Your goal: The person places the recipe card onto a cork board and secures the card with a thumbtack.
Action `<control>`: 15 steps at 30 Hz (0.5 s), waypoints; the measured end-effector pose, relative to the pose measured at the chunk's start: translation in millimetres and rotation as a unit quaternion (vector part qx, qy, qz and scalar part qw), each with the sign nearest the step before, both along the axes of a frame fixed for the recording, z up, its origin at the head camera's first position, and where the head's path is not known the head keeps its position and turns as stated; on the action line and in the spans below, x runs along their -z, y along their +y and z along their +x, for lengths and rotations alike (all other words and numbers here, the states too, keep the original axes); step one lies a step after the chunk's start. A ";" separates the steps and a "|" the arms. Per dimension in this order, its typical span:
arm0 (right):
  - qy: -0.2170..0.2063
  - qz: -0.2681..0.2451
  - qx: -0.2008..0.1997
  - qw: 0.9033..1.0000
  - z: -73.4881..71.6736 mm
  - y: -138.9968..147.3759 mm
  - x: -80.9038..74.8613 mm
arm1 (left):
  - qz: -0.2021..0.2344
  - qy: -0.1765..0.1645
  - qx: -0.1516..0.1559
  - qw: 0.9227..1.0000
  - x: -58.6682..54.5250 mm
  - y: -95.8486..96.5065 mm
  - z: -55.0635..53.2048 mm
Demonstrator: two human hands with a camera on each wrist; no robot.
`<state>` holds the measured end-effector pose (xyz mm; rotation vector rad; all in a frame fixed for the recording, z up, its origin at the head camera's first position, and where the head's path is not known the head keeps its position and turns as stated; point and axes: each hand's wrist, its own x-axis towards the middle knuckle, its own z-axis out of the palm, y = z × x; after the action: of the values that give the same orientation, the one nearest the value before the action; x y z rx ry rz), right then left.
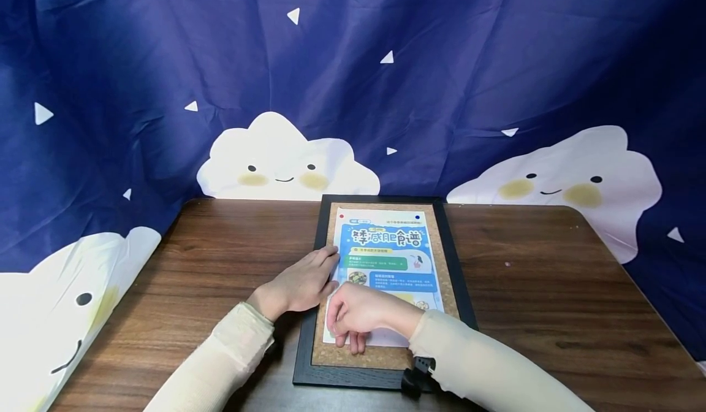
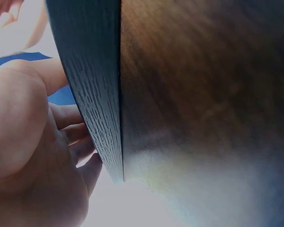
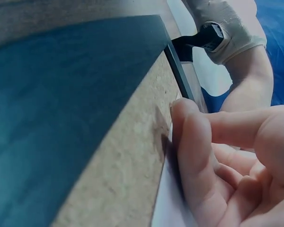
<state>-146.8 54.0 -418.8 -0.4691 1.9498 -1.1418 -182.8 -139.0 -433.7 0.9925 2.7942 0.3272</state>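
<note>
A printed poster (image 1: pixel 386 259) lies on a cork board (image 1: pixel 380 358) with a black frame (image 1: pixel 458 265). A red pin (image 1: pixel 341 216) marks the poster's top left corner and a blue pin (image 1: pixel 417 217) its top right. Over the frame's left side lies my left hand (image 1: pixel 300 280), its fingers reaching the poster's left edge. My right hand (image 1: pixel 364 311) is bent over the poster's lower left corner. In the right wrist view, its thumb and forefinger (image 3: pixel 194 156) pinch together beside the paper edge. What they hold is almost wholly covered by the fingertips.
The board lies on a dark brown wooden table (image 1: pixel 551 289), near its middle. Behind the table hangs a blue cloth (image 1: pixel 353 62) with white clouds. A black strap piece (image 1: pixel 416 375) hangs under the right sleeve, by the frame's bottom edge.
</note>
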 end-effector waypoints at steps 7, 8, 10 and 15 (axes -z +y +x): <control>0.020 0.058 -0.018 0.998 -4.1 -2.9 -2.6 | 0.003 -0.005 -0.001 1.000 -0.1 0.0 0.3; 0.025 0.065 -0.022 0.997 -4.9 -3.1 -2.9 | 0.003 -0.005 -0.001 1.000 -0.1 -0.1 0.3; 0.031 0.071 -0.029 0.997 -6.1 -2.9 -3.0 | 0.002 -0.006 -0.002 1.000 -0.2 -0.2 0.3; 0.041 0.043 -0.037 0.998 -4.4 3.9 -0.5 | -0.004 -0.007 -0.003 1.000 0.1 0.4 -0.4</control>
<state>-151.2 57.8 -418.3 -0.5437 2.0260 -1.0014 -183.1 -138.6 -433.8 0.9755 2.7848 0.3220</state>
